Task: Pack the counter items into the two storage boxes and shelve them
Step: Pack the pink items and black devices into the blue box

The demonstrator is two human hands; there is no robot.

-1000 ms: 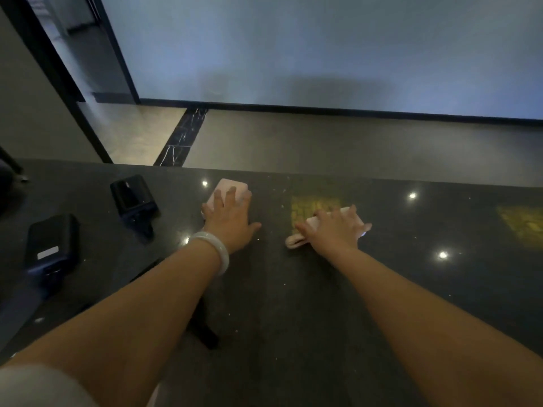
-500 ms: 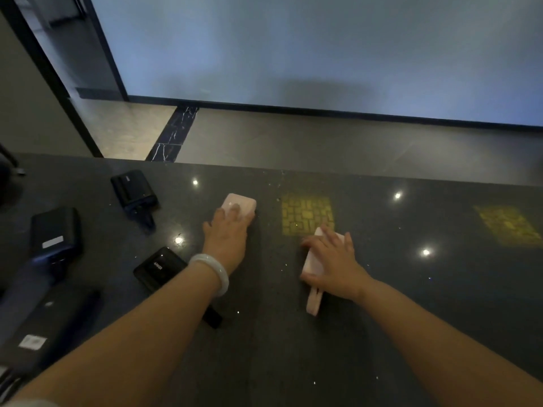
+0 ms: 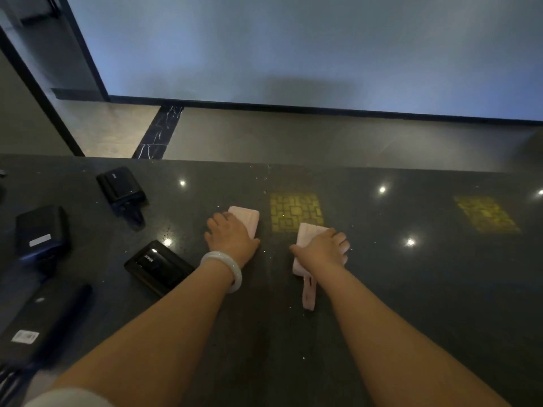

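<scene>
Two pink power banks lie on the dark stone counter [image 3: 411, 289]. My left hand [image 3: 230, 239], with a pale bangle on the wrist, grips the left pink power bank [image 3: 248, 220], fingers curled over its near end. My right hand [image 3: 323, 249] grips the right pink power bank [image 3: 308, 233] across its middle; a pink strap [image 3: 308, 292] trails from it toward me. No storage box is in view.
Several black power banks lie to the left: one with a cable at the back [image 3: 120, 186], one near my left forearm [image 3: 158, 267], one at the far left [image 3: 39, 230] and one at the lower left [image 3: 38, 327]. The counter's far edge [image 3: 352, 168] drops to the floor.
Both hands have drawn the pink power banks toward me and closer together. The right one has been turned lengthwise, and my fingers have curled tighter round both.
</scene>
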